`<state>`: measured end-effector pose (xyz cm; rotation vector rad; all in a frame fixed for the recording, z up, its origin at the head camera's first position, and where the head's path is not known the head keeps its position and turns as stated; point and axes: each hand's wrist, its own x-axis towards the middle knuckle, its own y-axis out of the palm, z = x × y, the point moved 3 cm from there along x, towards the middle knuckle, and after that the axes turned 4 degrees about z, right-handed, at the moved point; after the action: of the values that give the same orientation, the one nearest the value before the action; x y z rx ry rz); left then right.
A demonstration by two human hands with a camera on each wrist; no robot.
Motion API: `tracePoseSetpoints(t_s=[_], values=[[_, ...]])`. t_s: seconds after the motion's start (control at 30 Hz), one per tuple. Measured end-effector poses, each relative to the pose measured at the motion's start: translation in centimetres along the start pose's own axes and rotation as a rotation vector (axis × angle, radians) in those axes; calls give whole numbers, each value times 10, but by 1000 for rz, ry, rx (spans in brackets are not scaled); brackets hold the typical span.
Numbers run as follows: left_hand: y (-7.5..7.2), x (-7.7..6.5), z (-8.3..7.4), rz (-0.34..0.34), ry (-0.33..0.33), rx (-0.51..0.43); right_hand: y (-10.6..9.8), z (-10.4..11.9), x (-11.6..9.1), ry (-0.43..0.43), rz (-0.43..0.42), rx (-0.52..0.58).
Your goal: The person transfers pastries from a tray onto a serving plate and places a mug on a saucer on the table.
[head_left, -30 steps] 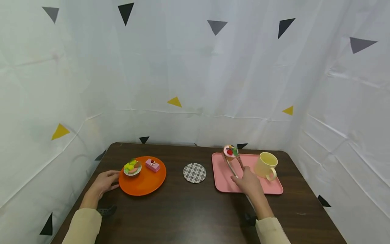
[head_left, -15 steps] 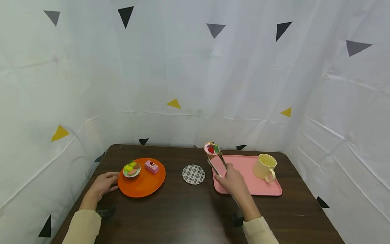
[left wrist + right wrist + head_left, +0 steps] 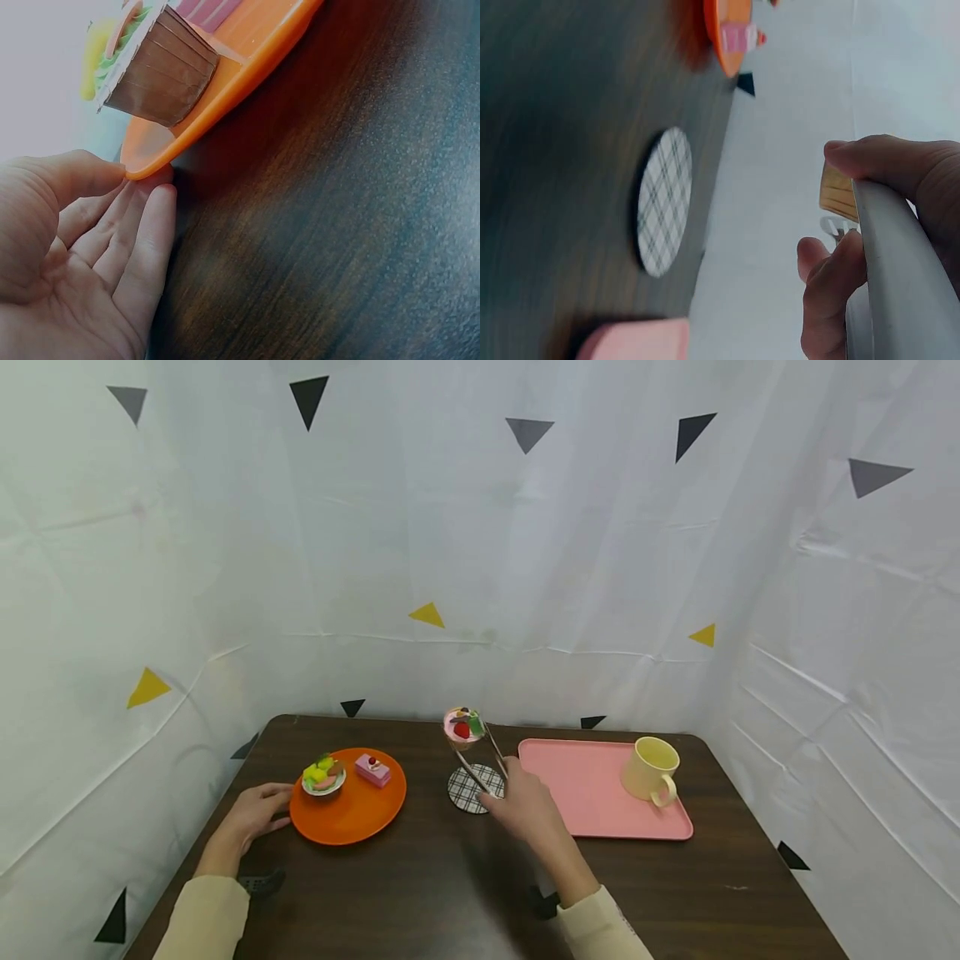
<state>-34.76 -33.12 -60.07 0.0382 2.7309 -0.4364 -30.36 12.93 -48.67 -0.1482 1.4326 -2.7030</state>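
Swung tong-held cupcake [image 3: 459, 727] leftward off tray [image 3: 577, 785]; best keep right hand [image 3: 520, 803] pinching tongs [image 3: 901, 270] gently, level, left hand [image 3: 257, 812] pinching orange plate [image 3: 345, 820] by rim.

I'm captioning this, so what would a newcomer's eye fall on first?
Probably the bright orange plate on the left, with the left hand at its rim. Next, the cupcake held aloft in tongs by the right hand, near the middle, then the pink tray on the right.
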Motion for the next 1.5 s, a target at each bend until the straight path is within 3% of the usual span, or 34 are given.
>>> tracePoseSetpoints(t_s=[0.37,0.77,1.2,1.5], values=[[-3,-2,6,-25,7,19,34,33,-7,-51,78,-16],[-1,-5,-4,-17,1,-8,60,59,-6,-81,159,-31],[0,-3,1,-23,-11,-13,104,66,-6,-81,259,-38],[-1,1,3,-6,2,-6,122,74,-6,-47,294,-96]])
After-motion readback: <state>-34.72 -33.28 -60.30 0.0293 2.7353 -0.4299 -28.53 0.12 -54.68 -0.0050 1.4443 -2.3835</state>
